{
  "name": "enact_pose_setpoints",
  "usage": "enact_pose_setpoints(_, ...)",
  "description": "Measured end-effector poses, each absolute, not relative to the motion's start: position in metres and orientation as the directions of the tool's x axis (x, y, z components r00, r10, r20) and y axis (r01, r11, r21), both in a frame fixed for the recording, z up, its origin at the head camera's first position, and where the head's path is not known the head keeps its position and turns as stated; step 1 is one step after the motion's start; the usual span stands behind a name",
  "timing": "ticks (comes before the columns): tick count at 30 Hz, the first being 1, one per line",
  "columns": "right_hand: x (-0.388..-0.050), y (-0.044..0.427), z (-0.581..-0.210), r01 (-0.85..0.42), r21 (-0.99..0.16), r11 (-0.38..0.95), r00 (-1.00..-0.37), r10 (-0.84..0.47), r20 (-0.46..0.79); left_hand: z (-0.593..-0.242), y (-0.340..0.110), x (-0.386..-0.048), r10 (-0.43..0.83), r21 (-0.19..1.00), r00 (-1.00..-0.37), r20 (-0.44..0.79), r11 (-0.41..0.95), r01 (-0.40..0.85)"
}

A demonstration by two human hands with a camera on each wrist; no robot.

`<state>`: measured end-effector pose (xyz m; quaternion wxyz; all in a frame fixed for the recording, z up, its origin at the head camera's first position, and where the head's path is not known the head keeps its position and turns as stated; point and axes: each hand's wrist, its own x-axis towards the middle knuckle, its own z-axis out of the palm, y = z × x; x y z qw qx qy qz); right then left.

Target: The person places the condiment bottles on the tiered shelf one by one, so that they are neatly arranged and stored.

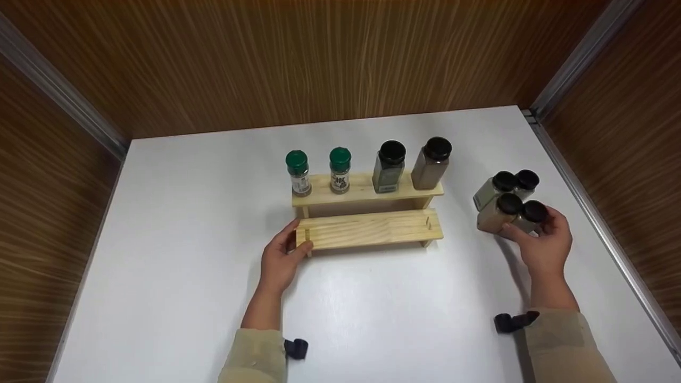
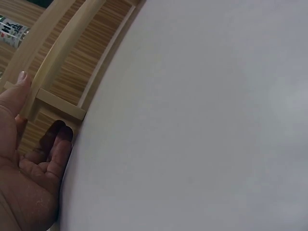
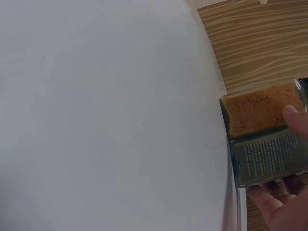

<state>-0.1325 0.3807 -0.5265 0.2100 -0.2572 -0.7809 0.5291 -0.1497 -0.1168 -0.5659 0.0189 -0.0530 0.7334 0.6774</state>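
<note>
A two-tier wooden rack [image 1: 367, 230] stands mid-table, its lower shelf bare. My left hand [image 1: 279, 263] grips that shelf's left end, thumb on top; the left wrist view shows the hand [image 2: 29, 178] against the wood [image 2: 60, 103]. On the upper shelf are two green-capped jars [image 1: 301, 183] [image 1: 339, 181] and two black-capped jars [image 1: 388, 173] [image 1: 430, 169]. At the right, my right hand [image 1: 548, 247] has its thumb and fingers around two front black-capped jars; in the right wrist view the hand [image 3: 288, 211] holds an orange-brown jar [image 3: 260, 108] beside a labelled one [image 3: 269, 156].
Two more black-capped jars [image 1: 487, 192] [image 1: 524, 183] stand just behind the jars at my right hand. Wood-grain panels [image 1: 319, 64] with metal edge strips border the white table [image 1: 186, 239] at the back and both sides.
</note>
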Motion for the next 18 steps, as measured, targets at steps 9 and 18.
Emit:
enact_pose_setpoints(9, -0.130, 0.379, -0.522, 0.231, -0.937, 0.263, -0.774, 0.633, -0.013, -0.563, -0.117, -0.147, -0.046, 0.989, -0.993, -0.113, 0.092, -0.116)
enact_pose_setpoints(18, -0.120, 0.375, -0.525, 0.177, -0.942, 0.285, -0.771, 0.635, 0.048, -0.563, -0.117, -0.148, -0.056, 0.989, -0.992, -0.111, 0.094, -0.116)
